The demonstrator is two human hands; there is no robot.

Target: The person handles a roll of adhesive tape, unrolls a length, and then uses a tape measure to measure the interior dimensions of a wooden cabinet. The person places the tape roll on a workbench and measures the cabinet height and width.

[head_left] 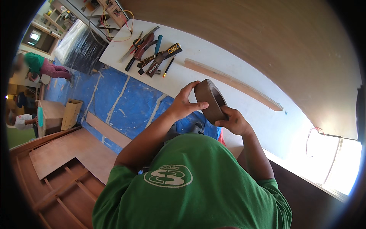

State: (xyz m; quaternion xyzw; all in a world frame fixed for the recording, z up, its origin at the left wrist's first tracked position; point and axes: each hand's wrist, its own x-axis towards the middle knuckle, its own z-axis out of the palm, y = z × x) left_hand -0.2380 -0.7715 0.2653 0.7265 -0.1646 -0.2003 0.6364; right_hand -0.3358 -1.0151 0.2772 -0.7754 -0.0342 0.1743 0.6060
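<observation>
I hold a roll of wide brown strip on edge in both hands, its coiled layers and hollow centre showing. My left hand grips the left side, fingers at the upper end and thumb pressed on the face. My right hand is closed on the lower right end. Just beyond the roll is a white worktop, with a long narrow wooden board lying along it. A pile of hand tools, including several long-handled ones, and a pencil lie farther left on the worktop.
Blue taped sheeting covers the floor at left. One co-worker in green bends there; another in white is beside a cardboard box. Plywood panels on a wooden frame lie lower left. A large brown panel and bright window are right.
</observation>
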